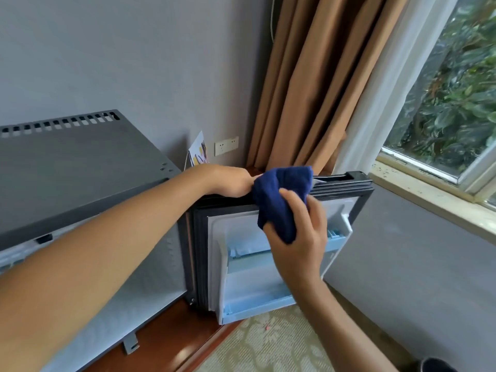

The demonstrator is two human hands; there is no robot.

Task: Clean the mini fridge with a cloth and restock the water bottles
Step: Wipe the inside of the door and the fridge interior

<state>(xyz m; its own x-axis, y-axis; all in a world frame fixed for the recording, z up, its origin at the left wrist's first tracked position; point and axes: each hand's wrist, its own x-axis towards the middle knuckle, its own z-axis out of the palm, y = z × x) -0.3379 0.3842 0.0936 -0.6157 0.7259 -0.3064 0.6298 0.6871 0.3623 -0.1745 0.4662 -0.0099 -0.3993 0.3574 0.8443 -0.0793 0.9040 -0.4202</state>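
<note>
Head view: grey metal mini fridge [80, 167] stands at left, its white-lined door [268, 264] swung open. Dark blue soft cloth [279, 197] is draped over the door's top edge. Left hand [230, 183] grips that edge beside the cloth; right hand [298, 237] pinches its hanging end. Judged light, limp, non-slip; best bunched in the palm. No bottles visible.

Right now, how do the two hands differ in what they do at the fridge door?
The left hand rests on the top edge of the open fridge door, while the right hand is lower, in front of the door's inner side. The right hand grips the blue cloth; the left hand only touches it at its edge. Both are bare and meet at the cloth.
</note>
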